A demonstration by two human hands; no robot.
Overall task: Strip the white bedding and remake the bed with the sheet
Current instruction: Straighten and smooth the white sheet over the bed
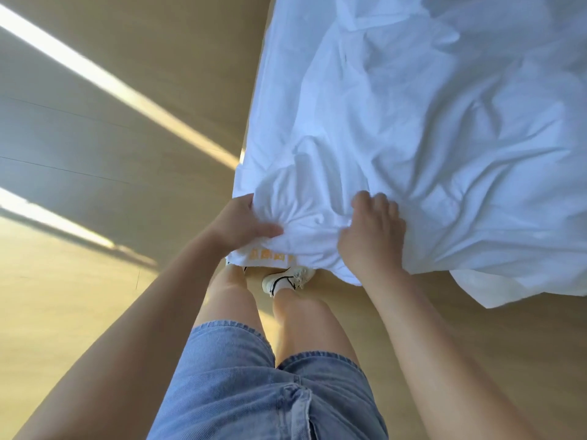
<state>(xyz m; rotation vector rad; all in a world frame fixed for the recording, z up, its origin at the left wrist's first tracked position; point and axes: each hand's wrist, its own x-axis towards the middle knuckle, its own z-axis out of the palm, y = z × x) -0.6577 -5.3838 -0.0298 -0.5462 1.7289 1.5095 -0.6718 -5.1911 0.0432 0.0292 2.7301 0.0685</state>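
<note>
white bedding (413, 138), heavily creased, fills the upper right of the head view and runs off the top and right edges. what lies under it is hidden: cannot tell whether mattress or floor. its near edge hangs bunched in front of the person. further right, its lower edge rests on the wooden floor (95, 296).

left hand (246, 225): fingers curled into the fabric at the near left corner of the bedding, thumb laid across the front. tight folds fan out from the grip. fingertips buried in cloth.

right hand (373, 231): near the left hand, not touching it, with a short gathered span of fabric between the two. knuckles up, fingers curled down over a raised fold and gripping it. both forearms bare, reaching forward.

orange printed marks (270, 254) on the hem just below the left hand; too blurred to read.

below the hem: pale sneaker (287, 279) with dark trim, flat on the floor, toe just under the bedding edge. the other foot is mostly covered by the hem. blue denim shorts (254, 392) at bottom centre, bare knees above the shoes.

floor: light wood, faint plank seams at left. two bright strips of sunlight (111, 84) cross it diagonally, left of the bedding. the upper strip ends at the bedding's left edge.
</note>
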